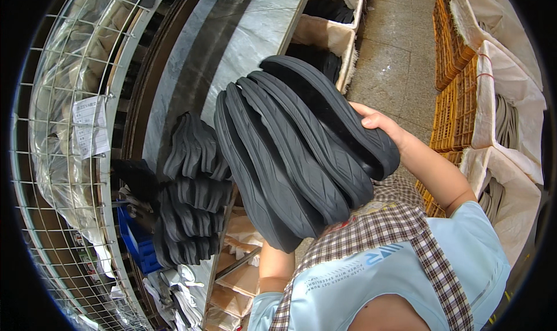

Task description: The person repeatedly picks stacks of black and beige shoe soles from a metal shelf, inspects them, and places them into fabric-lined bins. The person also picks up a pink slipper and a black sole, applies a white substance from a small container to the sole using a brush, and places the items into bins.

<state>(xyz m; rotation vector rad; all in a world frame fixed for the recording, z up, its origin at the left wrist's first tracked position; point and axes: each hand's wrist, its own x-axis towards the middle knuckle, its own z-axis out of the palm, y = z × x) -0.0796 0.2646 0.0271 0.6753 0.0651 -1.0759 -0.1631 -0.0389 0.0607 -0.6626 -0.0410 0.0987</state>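
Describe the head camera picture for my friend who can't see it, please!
A person in a checked apron holds a row of dark shoe soles, the right hand gripping the end one, the left hand hidden. More soles lie in rows on the left; lined orange baskets stand on the right.

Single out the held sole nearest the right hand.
The rightmost held sole: the right hand grips its outer edge, and a broad black face shows on it, while the other held soles show mainly grooved sides.
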